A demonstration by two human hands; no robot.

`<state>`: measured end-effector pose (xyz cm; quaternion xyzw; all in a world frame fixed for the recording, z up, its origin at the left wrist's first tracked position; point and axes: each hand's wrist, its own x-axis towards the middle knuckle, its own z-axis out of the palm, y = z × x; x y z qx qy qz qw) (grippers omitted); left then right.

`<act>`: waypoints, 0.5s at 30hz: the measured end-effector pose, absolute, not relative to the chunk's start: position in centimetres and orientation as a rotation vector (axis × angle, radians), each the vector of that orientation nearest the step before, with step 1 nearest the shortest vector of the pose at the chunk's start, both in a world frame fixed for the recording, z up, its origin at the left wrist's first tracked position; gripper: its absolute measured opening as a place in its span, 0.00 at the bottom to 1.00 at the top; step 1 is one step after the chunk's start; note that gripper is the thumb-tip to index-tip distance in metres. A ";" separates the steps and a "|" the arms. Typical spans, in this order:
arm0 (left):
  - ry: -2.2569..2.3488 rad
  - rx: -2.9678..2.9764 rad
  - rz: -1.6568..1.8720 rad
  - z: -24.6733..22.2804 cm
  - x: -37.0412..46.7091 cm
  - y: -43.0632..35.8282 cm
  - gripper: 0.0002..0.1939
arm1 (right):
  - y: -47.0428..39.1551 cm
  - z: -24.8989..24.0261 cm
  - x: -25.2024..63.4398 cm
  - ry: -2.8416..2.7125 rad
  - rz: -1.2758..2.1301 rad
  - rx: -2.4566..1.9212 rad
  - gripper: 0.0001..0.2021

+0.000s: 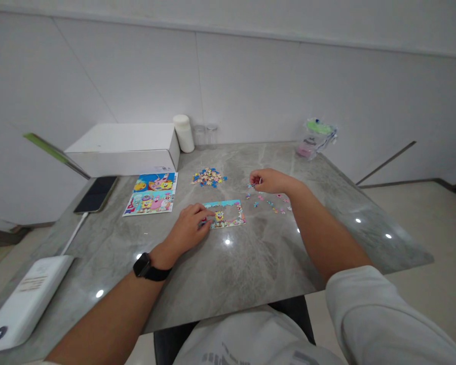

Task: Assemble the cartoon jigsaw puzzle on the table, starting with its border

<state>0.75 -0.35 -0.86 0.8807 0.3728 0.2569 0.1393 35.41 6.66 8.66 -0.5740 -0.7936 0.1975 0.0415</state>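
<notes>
A partly assembled jigsaw puzzle (228, 225) lies on the grey table, its border joined and a yellow cartoon figure inside. My left hand (193, 223) rests at its left edge, fingers stretched out and touching the pieces there. Up and to the right, my right hand (264, 180) is closed in a pinch on a small puzzle piece (260, 180), just above the table. Several loose puzzle pieces (274, 210) are scattered below and to the right of that hand. A heap of puzzle pieces (209, 177) sits behind the puzzle.
Left of the heap lies a printed picture sheet (152, 194). Behind it are a white box (125, 147), a white bottle (184, 134) and clear glasses (212, 136). A phone (96, 194) is cabled to a power bank (28, 299). A plastic bag (316, 138) stands back right.
</notes>
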 end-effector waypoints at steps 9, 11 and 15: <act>1.108 2.525 0.726 -0.7 0.8 -0.6 0.12 | 7.5 7.5 26.3 -2.374 0.575 -1.420 0.11; 1.120 2.520 0.726 -0.7 0.9 -0.6 0.12 | 7.5 6.4 25.4 -2.304 0.654 -1.371 0.08; 1.113 2.508 0.736 -0.8 1.0 -0.7 0.12 | 7.8 4.2 25.0 -2.073 0.831 -1.329 0.03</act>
